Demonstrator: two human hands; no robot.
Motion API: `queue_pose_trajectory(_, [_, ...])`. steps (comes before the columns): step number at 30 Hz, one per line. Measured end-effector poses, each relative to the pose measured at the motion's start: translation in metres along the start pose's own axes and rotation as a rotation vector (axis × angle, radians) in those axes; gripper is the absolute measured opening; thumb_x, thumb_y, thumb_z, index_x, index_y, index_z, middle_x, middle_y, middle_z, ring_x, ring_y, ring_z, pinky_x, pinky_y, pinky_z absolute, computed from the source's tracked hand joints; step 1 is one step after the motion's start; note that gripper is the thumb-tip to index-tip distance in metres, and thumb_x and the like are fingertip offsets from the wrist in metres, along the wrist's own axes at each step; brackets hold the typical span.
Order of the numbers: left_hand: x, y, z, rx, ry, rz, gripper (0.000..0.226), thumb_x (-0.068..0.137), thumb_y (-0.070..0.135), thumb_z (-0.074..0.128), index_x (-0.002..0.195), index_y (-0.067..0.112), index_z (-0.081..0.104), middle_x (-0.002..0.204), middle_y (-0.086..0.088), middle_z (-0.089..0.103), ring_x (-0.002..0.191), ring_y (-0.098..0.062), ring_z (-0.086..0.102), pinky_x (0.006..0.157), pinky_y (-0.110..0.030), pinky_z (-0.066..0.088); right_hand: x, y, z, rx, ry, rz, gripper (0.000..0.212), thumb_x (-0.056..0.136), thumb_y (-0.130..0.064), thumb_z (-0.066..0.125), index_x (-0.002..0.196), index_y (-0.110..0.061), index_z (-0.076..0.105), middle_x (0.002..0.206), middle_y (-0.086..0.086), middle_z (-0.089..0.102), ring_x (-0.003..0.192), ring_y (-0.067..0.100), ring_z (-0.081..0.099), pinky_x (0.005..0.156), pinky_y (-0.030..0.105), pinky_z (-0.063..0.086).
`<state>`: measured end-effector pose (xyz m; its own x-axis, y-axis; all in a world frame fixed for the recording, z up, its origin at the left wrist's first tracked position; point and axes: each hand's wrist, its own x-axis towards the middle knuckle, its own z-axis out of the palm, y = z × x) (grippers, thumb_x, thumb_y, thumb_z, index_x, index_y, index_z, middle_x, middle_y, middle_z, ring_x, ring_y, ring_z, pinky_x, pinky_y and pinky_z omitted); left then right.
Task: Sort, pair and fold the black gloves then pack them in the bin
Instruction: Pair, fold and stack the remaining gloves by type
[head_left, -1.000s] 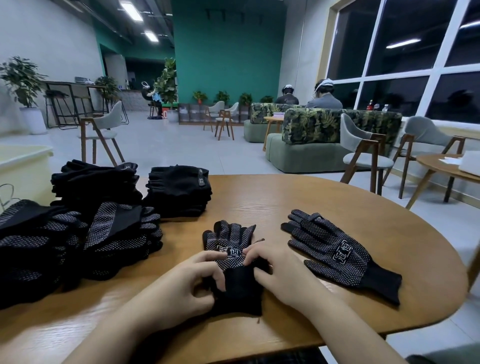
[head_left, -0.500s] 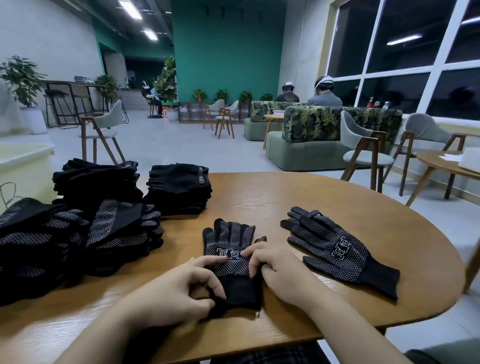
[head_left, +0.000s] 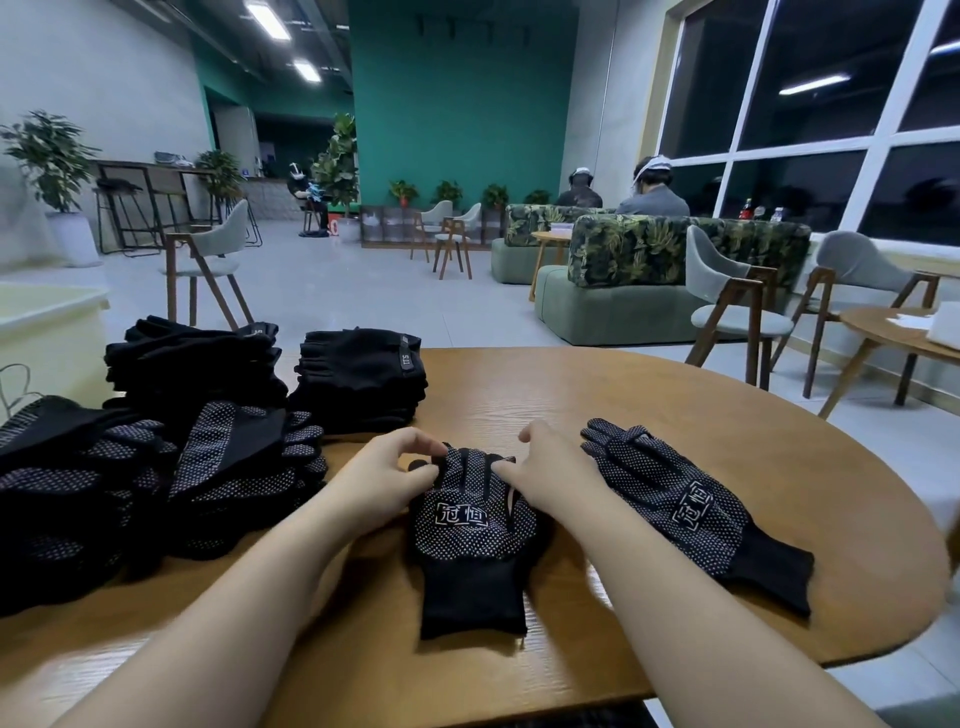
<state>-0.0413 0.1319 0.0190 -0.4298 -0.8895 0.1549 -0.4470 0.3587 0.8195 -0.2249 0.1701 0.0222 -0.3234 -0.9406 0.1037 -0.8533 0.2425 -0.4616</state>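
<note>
1. Two white framed Chinese characters, 冠恒, are printed on the dotted glove (head_left: 475, 525) lying near the table's front edge.
2. The same two framed characters are printed on the second dotted glove (head_left: 691, 506), laid toward the table's right edge; there they are seen tilted.
3. A small tag reading "5.11", turned sideways, is carried on the top of the plain black stack (head_left: 363, 376) at the table's far edge.
4. No other text can be read.

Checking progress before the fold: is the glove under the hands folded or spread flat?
Spread flat: the glove lies full length on the table, cuff toward the person.
</note>
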Motion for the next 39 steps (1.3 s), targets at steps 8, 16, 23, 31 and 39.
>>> queue_pose_trajectory(8, [-0.002,-0.014,0.013,0.042,0.231,0.191,0.039,0.079,-0.01,0.057,0.08,0.028,0.065,0.093,0.008,0.058,0.078,-0.007,0.055,0.07,-0.007,0.04,0.011,-0.002,0.009,0.323,0.064,-0.087,0.019,0.085,-0.016,0.061,0.103,-0.023,0.06,0.083,-0.015,0.056,0.077,0.014,0.056,0.072,0.027,0.046])
queue_pose_trajectory(16, [0.002,-0.023,0.021,0.371,0.225,0.056,0.028,0.087,0.01,0.051,0.111,0.023,0.06,0.116,0.006,0.047,0.115,-0.015,0.038,0.093,-0.02,0.029,0.018,-0.016,0.012,-0.005,0.069,-0.042,0.031,0.084,-0.051,0.061,0.1,-0.026,0.071,0.113,0.0,0.061,0.123,0.021,0.038,0.098,0.036,0.038])
queue_pose_trajectory(23, [0.0,-0.018,0.025,0.571,0.082,0.104,0.039,0.097,0.035,0.041,0.135,0.039,0.045,0.147,0.011,0.036,0.138,-0.01,0.027,0.112,-0.032,0.018,0.018,-0.022,0.022,-0.106,0.106,-0.096,0.019,0.088,-0.032,0.056,0.094,-0.027,0.073,0.111,-0.002,0.062,0.117,0.023,0.042,0.093,0.036,0.031])
queue_pose_trajectory(31, [0.002,-0.018,0.027,0.639,-0.023,0.048,0.046,0.101,0.032,0.027,0.146,0.025,0.03,0.155,0.013,0.02,0.145,-0.006,0.005,0.117,-0.038,0.002,0.017,-0.018,0.03,-0.22,0.275,-0.265,0.024,0.094,-0.032,0.047,0.101,-0.023,0.068,0.114,-0.005,0.058,0.116,0.019,0.04,0.092,0.036,0.027])
queue_pose_trajectory(39, [0.0,-0.02,0.026,0.576,0.052,-0.02,0.056,0.1,0.044,0.025,0.151,0.025,0.009,0.159,0.004,-0.006,0.146,-0.012,-0.006,0.117,-0.038,-0.001,0.014,-0.007,0.02,-0.19,0.07,-0.289,0.032,0.098,-0.038,0.041,0.105,-0.026,0.07,0.121,-0.009,0.061,0.122,0.018,0.04,0.096,0.038,0.027])
